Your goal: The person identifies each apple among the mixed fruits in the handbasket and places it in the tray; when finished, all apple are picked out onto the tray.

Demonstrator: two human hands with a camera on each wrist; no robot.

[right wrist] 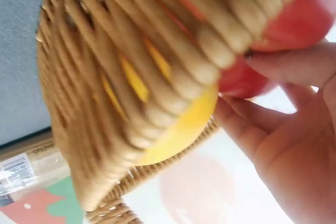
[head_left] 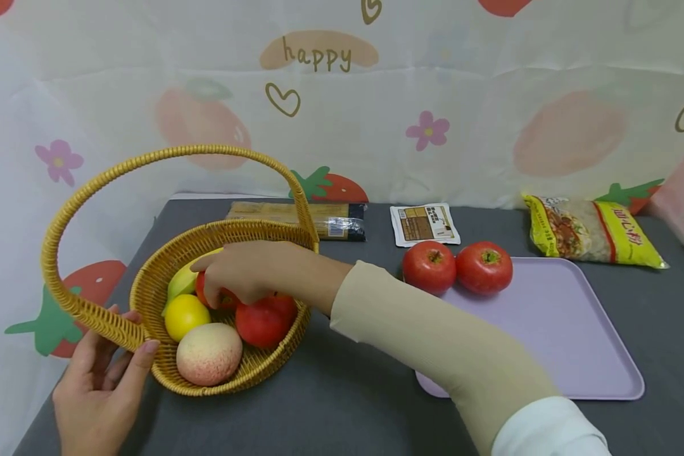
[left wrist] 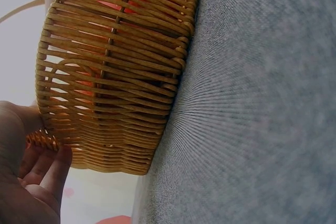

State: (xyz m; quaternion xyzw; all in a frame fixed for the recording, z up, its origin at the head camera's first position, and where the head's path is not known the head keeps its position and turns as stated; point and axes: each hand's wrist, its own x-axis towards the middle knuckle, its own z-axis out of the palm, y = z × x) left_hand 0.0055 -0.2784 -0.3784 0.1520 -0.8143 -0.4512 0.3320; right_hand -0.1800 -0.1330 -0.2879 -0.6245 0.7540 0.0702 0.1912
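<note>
Fruit's in the basket [head_left: 151, 285] by the tabletop's left edge: a lemon [head_left: 185, 316], a peach [head_left: 209, 354], a red fruit [head_left: 266, 322] already there, while two apples [head_left: 484, 268] remain outside, at the lilac tray's [head_left: 570, 329] far-left corner! The left hand [head_left: 99, 386] grips the handle's base; the right hand [head_left: 245, 269] clasps another apple [head_left: 228, 301] inside, glossy, round, deep red, partly hidden by fingers.

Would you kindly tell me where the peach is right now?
In the head view, the peach lies at lower left in the basket, in front of the lemon.
</note>
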